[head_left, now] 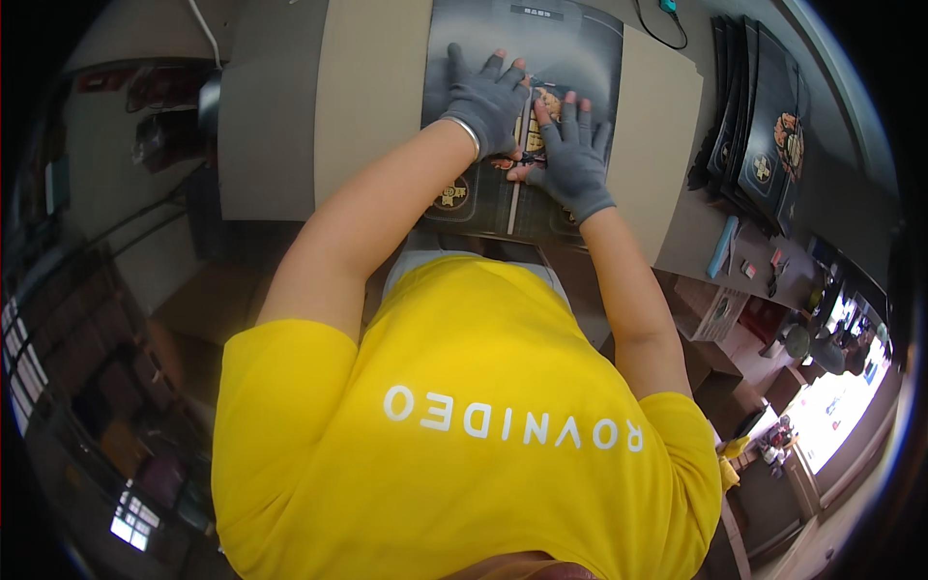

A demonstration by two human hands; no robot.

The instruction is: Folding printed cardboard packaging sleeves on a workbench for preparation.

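A dark printed cardboard sheet (pixel 527 48) with food pictures and gold emblems lies flat before me, a pale seam running down its middle. My left hand (pixel 488 104), in a grey glove with bare fingertips, presses flat on it left of the seam, fingers stretched. To the right of the seam, my right hand (pixel 570 155) rests on the sheet in a matching glove, fingers spread. Both thumbs reach toward the seam near the food picture. Neither hand grips anything. My palms hide part of the print.
Beneath the dark sheet lies a beige board (pixel 372 106) on a grey table (pixel 271 126). Several dark printed sheets (pixel 764 145) are stacked at the right. A light-blue tool (pixel 723 246) and small items lie near the table's right edge. A cable (pixel 667 39) curls at the back.
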